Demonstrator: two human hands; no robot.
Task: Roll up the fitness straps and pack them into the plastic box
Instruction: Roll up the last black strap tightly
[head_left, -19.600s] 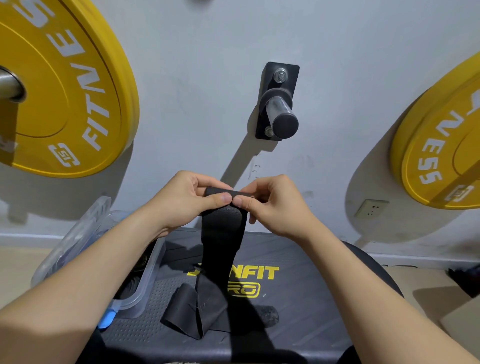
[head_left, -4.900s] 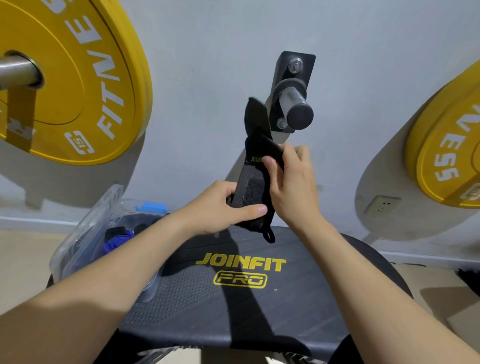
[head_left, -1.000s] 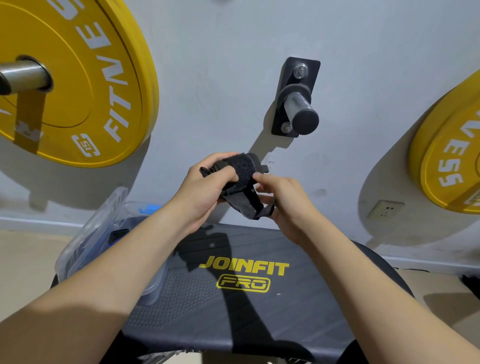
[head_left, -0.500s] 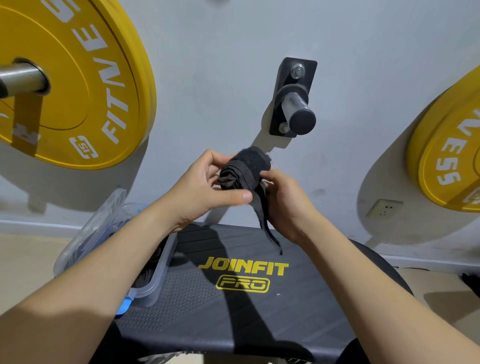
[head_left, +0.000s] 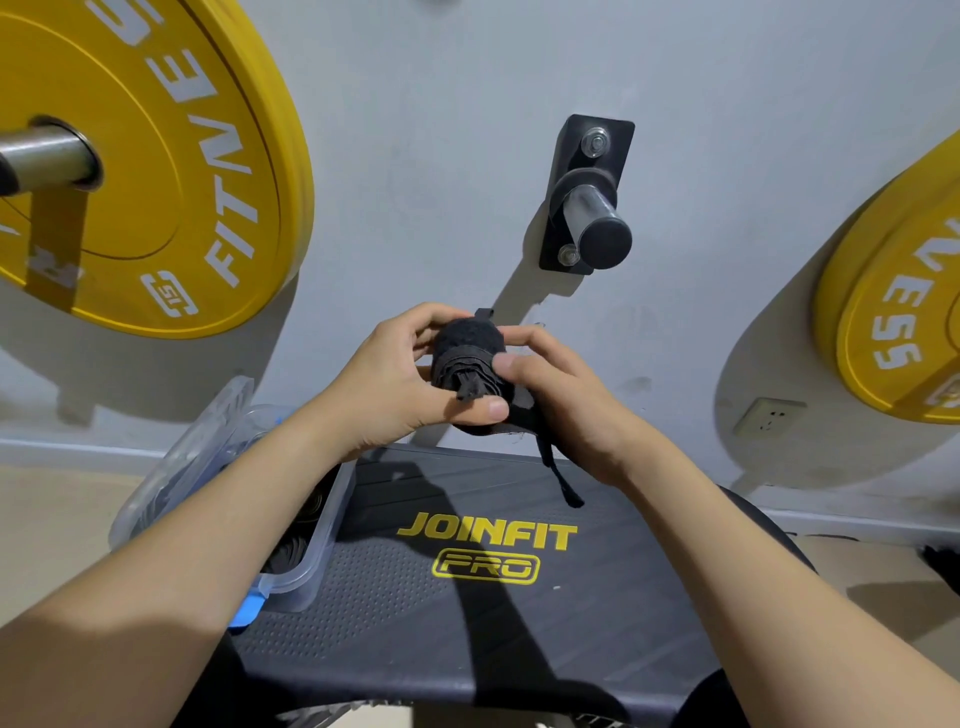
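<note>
Fuzzy black strap, rolled into a cylinder, gripped by both hands.

Reads as a gym, or a training room's storage wall. Shows at 10 o'clock a yellow bumper plate lettered FITNESS, hung on a steel peg against the grey wall. Repeats at 3 o'clock with a second yellow bumper plate. Carries at 1 o'clock a wall-bolted plate peg on a black bracket. Holds at 6 o'clock a black textured platform printed JOINFIT PRO in yellow, with a clear plastic box of dark gear at 8 o'clock. Adds a wall socket at 4 o'clock and a beige floor.
</note>
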